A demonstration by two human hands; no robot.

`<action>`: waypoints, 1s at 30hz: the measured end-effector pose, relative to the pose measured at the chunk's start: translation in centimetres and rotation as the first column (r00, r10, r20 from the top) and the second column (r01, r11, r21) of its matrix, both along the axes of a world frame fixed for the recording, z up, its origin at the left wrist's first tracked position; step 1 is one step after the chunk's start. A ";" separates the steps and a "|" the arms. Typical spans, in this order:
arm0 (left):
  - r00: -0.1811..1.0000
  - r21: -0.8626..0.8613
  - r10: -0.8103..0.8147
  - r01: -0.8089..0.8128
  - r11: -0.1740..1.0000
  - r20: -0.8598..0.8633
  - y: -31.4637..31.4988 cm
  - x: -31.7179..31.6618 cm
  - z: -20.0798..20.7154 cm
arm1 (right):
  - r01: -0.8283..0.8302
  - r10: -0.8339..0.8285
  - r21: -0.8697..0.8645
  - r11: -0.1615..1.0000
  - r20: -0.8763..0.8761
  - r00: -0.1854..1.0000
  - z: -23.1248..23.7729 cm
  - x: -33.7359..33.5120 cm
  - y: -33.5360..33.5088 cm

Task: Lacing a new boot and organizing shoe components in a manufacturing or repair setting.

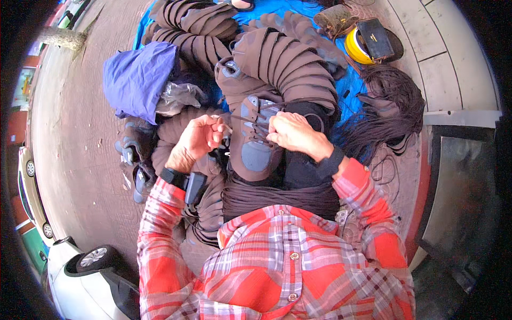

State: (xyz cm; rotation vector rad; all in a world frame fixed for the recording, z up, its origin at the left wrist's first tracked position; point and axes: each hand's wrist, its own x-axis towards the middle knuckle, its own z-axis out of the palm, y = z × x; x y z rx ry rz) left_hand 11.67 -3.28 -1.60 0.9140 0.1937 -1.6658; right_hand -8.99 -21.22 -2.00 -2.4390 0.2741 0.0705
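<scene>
A brown shoe upper (250, 114) with a grey-blue toe patch lies over my lap, toe toward me. Dark lace (242, 118) crosses its eyelets, and one end runs out toward the left. My left hand (204, 136) is raised just left of the upper, fingers curled and pinched on that lace. On the other side, my right hand (298, 133) is closed at the eyelet edge, its fingertips pinching the lace; the exact grip is partly hidden by the knuckles. A thick bundle of dark laces (277, 200) lies across my lap.
Long curved stacks of brown uppers (288, 64) fill the space ahead on a blue tarp (266, 6). A purple cloth bag (140, 80) stands at left. To the right are a heap of loose laces (392, 101) and a black wallet-like case (375, 40) on a yellow-rimmed round container.
</scene>
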 end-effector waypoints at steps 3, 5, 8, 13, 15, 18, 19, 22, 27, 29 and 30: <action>0.945 -0.135 0.151 -0.196 0.971 -0.289 0.3 -1.4 -1.3 | 0.004 0.028 0.119 0.993 -0.264 0.964 1.3 1.6 -0.8; 0.920 -0.162 0.181 -0.249 0.955 -0.348 0.2 -2.0 -1.8 | -0.075 0.074 0.044 0.996 0.006 0.997 1.1 1.7 -0.8; 0.888 -0.161 0.243 -0.326 0.931 -0.391 0.4 -2.6 -2.4 | -0.201 0.199 -0.137 0.970 -0.031 0.980 2.1 2.0 -0.7; 0.805 -0.177 0.236 -0.385 0.906 -0.544 0.7 -2.9 -2.6 | -0.305 0.301 0.003 0.952 -0.180 0.937 3.9 2.5 -3.0; 0.795 -0.177 0.247 -0.402 0.898 -0.555 0.8 -3.1 -2.5 | -0.331 0.353 0.122 0.936 -0.305 0.885 4.8 2.9 -3.9; 0.773 -0.196 0.301 -0.475 0.858 -0.558 0.9 -2.6 -1.9 | -0.290 0.404 0.318 0.903 -0.396 0.825 6.3 2.4 -4.3; 0.764 -0.222 0.331 -0.519 0.825 -0.554 0.9 -2.1 -1.7 | -0.334 0.441 0.351 0.875 -0.293 0.848 6.2 1.7 -4.7; 0.609 -0.233 0.544 -0.761 0.605 -0.578 3.1 6.1 -1.3 | -0.319 0.486 0.534 0.783 -0.205 0.849 6.8 -0.4 -5.4; 0.707 -0.410 0.638 -0.702 0.582 -0.304 4.8 15.5 1.1 | 0.124 0.229 0.609 0.784 -0.469 0.853 4.3 -0.8 -4.4; 0.622 -0.466 0.707 -0.762 0.449 -0.336 7.8 21.6 3.7 | 0.291 0.001 0.763 0.577 -0.357 0.934 1.2 -0.2 -3.9; 0.674 -0.644 0.707 -0.641 0.418 -0.213 9.2 23.4 5.2 | 0.374 -0.115 0.785 0.494 -0.368 0.923 1.0 0.3 -3.6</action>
